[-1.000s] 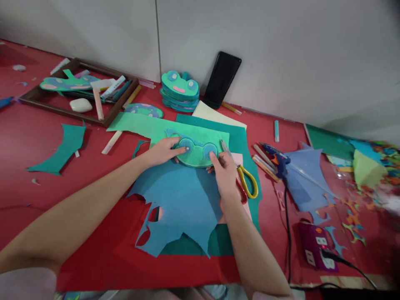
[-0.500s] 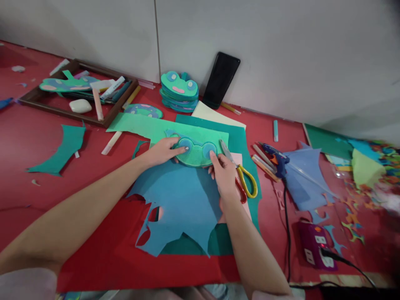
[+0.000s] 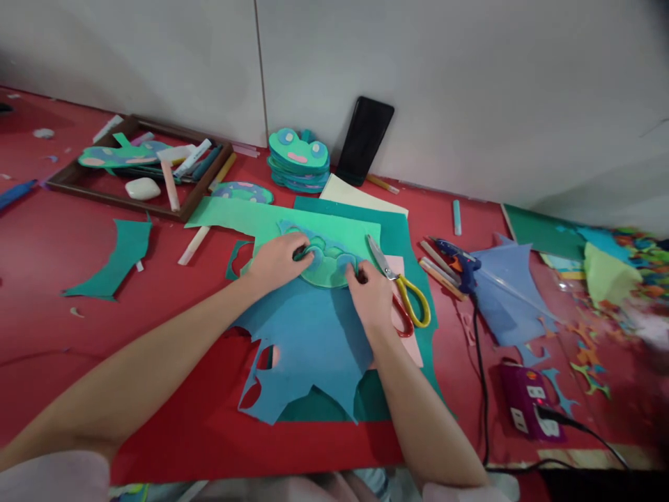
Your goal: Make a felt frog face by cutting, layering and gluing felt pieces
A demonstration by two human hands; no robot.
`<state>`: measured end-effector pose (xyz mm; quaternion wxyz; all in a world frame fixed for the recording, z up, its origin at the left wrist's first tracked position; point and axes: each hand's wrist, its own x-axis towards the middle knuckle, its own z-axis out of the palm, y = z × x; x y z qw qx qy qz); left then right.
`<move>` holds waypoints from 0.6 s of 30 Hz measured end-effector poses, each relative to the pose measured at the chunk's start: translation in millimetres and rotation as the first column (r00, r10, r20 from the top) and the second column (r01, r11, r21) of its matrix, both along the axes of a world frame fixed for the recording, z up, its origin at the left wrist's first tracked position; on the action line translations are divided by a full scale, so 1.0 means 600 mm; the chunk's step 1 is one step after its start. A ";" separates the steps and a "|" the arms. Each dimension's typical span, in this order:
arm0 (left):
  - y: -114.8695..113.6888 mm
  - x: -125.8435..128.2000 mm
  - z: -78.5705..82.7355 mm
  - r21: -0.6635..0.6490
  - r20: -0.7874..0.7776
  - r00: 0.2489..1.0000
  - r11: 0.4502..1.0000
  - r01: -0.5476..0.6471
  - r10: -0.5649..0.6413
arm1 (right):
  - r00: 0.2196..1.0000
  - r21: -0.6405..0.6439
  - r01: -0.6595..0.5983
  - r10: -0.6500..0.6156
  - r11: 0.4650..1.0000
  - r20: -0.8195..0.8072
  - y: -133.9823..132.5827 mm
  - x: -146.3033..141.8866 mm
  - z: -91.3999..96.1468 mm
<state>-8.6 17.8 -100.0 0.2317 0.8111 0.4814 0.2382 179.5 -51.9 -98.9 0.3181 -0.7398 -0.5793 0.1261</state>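
A green felt frog face (image 3: 329, 270) with two round blue eyes lies over the blue felt sheet (image 3: 318, 328) in front of me. My left hand (image 3: 279, 261) grips its left side, the fingers curled in by the left eye. At its right edge, my right hand (image 3: 370, 289) pinches the frog face by the other eye. Scissors (image 3: 400, 286) with one yellow and one red handle lie partly open just right of my right hand. Beneath and behind the face spreads a light green felt sheet (image 3: 251, 216).
A stack of frog faces (image 3: 297, 157) and a leaning phone (image 3: 364, 139) stand by the wall. At left, a brown frame (image 3: 112, 197) holds markers and an eraser-like white piece. A glue gun (image 3: 463, 265), its cord and a purple power strip (image 3: 530, 401) are at right, with felt scraps.
The frog face has come down flatter against the felt sheets. Both hands have shifted their grip, with fingers more curled round its sides. The camera view has moved slightly.
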 end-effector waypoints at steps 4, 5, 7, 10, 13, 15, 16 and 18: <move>0.000 0.000 -0.002 0.022 -0.084 0.996 0.999 -0.037 0.039 | 0.992 0.062 0.023 -0.031 0.998 0.123 -0.004 -0.005 0.002; 0.000 -0.001 -0.001 0.039 -0.083 0.995 0.998 -0.045 0.048 | 0.988 0.080 0.005 -0.017 0.997 0.150 -0.005 -0.005 0.002; -0.001 -0.001 0.002 0.117 -0.098 0.994 0.992 -0.046 0.057 | 0.977 0.079 -0.077 0.060 0.994 0.204 -0.007 -0.006 0.000; -0.007 0.002 0.004 0.216 -0.183 0.983 0.974 0.071 -0.031 | 0.966 0.022 -0.165 0.157 0.986 0.205 -0.010 -0.007 -0.001; -0.011 0.008 0.001 0.162 -0.237 0.958 0.965 0.206 -0.164 | 0.970 -0.028 -0.170 0.172 0.985 0.172 -0.012 -0.006 0.009; -0.010 0.010 -0.003 0.129 -0.210 0.961 0.969 0.209 -0.179 | 0.970 -0.058 -0.186 0.193 0.981 0.147 -0.006 -0.001 0.025; -0.009 0.011 -0.005 0.120 -0.184 0.967 0.973 0.200 -0.176 | 0.972 -0.071 -0.197 0.204 0.978 0.117 0.002 0.003 0.035; -0.005 0.010 -0.008 0.100 -0.125 0.976 0.976 0.192 -0.179 | 0.974 -0.085 -0.225 0.226 0.971 0.006 0.031 0.017 0.057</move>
